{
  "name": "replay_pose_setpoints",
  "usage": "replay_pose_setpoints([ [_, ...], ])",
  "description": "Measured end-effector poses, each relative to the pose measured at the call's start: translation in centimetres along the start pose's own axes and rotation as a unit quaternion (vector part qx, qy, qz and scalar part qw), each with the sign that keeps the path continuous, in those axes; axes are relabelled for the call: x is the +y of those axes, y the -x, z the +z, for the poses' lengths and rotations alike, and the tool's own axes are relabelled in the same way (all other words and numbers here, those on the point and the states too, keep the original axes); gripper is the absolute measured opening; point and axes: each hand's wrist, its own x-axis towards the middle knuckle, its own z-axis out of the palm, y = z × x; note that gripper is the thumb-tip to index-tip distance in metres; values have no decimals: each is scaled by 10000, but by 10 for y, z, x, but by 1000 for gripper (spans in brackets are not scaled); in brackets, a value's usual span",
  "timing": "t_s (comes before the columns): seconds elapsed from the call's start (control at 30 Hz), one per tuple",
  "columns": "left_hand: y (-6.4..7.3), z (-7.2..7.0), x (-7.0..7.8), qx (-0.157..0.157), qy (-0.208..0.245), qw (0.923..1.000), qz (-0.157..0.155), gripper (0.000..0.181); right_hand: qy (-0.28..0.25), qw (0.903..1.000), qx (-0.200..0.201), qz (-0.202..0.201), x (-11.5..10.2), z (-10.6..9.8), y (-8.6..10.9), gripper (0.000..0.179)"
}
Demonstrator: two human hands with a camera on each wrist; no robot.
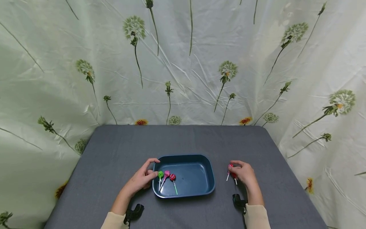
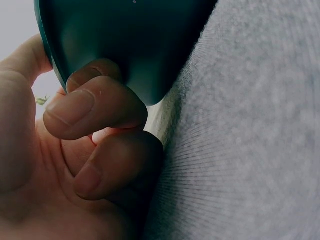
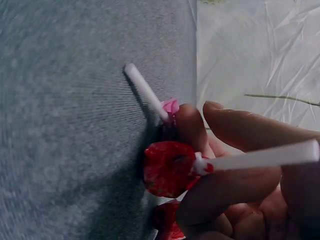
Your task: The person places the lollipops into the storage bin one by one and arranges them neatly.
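Observation:
My left hand (image 1: 140, 178) grips the left end of a blue tray (image 1: 211, 178), thumb at the rim and other fingers curled against the outer wall. Inside that end lie a green lollipop (image 1: 160, 174), a pink lollipop (image 1: 167, 173) and a red lollipop (image 1: 172, 177). To the right of the tray, my right hand (image 1: 243, 173) pinches another pink lollipop (image 1: 230, 166) by its head, partly covered by fingertips. Beside it, a second red lollipop (image 3: 170, 169) sits low under the fingers, its white stick pointing back toward the wrist. A further red wrapper (image 3: 167, 217) shows below.
Grey cloth (image 1: 128, 143) covers the table. A pale curtain with dandelion prints (image 1: 183, 70) hangs behind it and along both sides. Each wrist wears a black camera mount (image 1: 134, 213).

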Motion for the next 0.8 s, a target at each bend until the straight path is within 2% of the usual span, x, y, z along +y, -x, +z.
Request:
replay_pose_setpoints([
  [0.27, 0, -1, 0, -72, 8, 10000, 64, 49, 84, 10000, 16, -9, 4, 3, -3, 45],
  [0.47, 0, -1, -1, -30, -17, 10000, 58, 49, 243, 9995, 176, -45, 10, 4, -4, 40],
  [0.7, 1, -1, -2, -29, 4, 9999, 112, 49, 42, 9997, 162, -153, 12, 4, -5, 35],
  [0.8, 0, 0, -1, -5, 32, 10000, 42, 49, 46, 9998, 152, -150, 10, 2, -4, 36],
])
